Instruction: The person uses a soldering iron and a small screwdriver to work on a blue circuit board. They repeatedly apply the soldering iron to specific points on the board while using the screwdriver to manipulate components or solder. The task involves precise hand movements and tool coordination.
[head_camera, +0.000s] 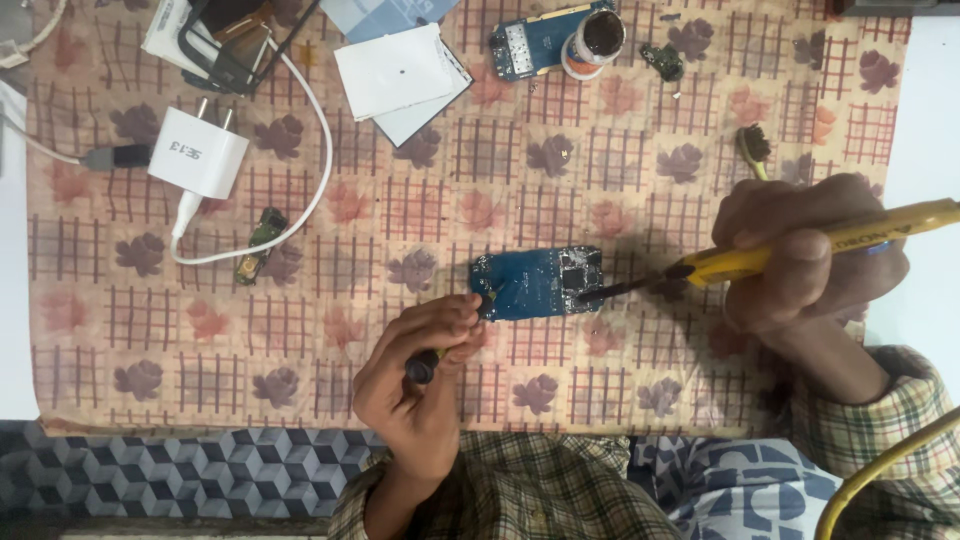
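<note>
1. Head view: right hand (805, 265) gripped yellow soldering iron (790, 252), tip on blue circuit board (538, 283) (mid-cloth)
2. Left hand (420, 365) pinched dark tool (424, 366), steadied board edge
3. Best kept brief, tip steady

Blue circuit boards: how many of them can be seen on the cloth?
2. One blue circuit board lies in the middle, between the left hand and the soldering iron in the right hand. The second blue board lies at the top, partly under a small round pot. Others may be hidden.

Glossy blue circuit board (537, 283) on seemingly matt cloth (400, 330).
</note>
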